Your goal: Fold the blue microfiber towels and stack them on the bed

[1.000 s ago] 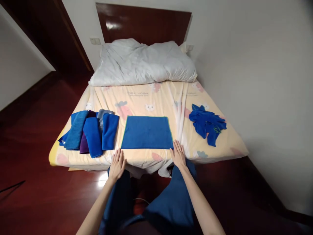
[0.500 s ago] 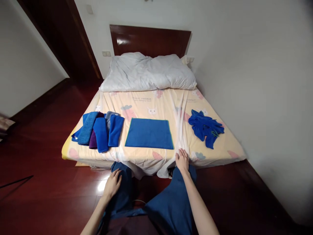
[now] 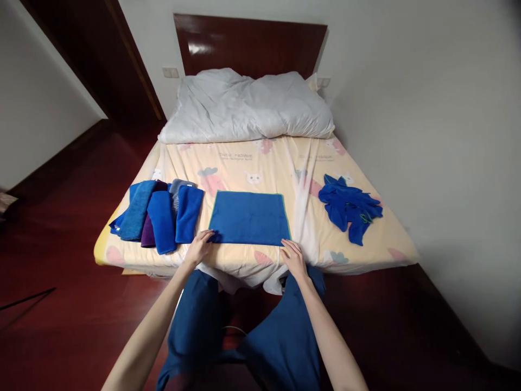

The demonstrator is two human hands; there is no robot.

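Note:
A blue cloth (image 3: 250, 217) with green edging lies flat on the bed, its long side toward me. My left hand (image 3: 198, 248) is at its near left corner, fingers closed on the edge, where the fabric is slightly rumpled. At the near right corner, the fingertips of my right hand (image 3: 294, 259) touch the border, with thumb and fingers apart. Left of the cloth lies a group of folded towels (image 3: 163, 220) in blue, purple and grey. To the right is a crumpled heap of blue cloths (image 3: 350, 206) with some green edging.
The bed (image 3: 240, 171) has a pale yellow sheet printed with rabbits and carrots. A white quilt (image 3: 252, 106) is heaped against the dark wooden headboard (image 3: 252, 46). A wall (image 3: 439, 136) stands on the right, and dark red flooring (image 3: 61, 233) shows at left.
Both hands have moved from my knee and the bed's front edge to the near corners of the flat blue cloth. My view has shifted slightly closer to the bed.

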